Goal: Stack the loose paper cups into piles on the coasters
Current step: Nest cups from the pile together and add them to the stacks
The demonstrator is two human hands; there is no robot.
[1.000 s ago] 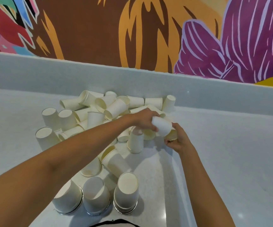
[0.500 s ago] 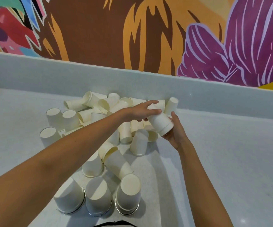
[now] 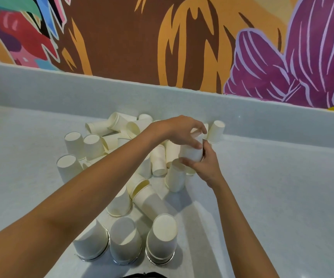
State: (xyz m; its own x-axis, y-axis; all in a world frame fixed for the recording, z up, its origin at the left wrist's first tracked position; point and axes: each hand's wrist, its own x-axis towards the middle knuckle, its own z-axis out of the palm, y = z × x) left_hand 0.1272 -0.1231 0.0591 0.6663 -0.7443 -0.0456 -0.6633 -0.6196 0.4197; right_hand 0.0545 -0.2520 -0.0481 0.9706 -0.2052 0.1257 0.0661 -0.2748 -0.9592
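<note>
Both hands hold one white paper cup (image 3: 191, 153) upside down in the air above the heap. My left hand (image 3: 182, 131) grips its upper part from the top and my right hand (image 3: 205, 167) wraps its rim end from below. Loose cups (image 3: 158, 160) lie and stand jumbled beneath and to the left. At the near edge stand three upturned cups (image 3: 163, 236) side by side, each on a round metal-rimmed coaster (image 3: 92, 257).
A low grey wall (image 3: 262, 109) runs along the back of the grey counter (image 3: 282, 197), with a painted mural above it. One cup (image 3: 216, 131) stands against that wall. More upturned cups (image 3: 73, 143) stand at the heap's left side.
The held cup has been lifted and tipped from slanted to nearly upright and upside down. My left hand has shifted onto its top; both hands rose slightly toward the back wall.
</note>
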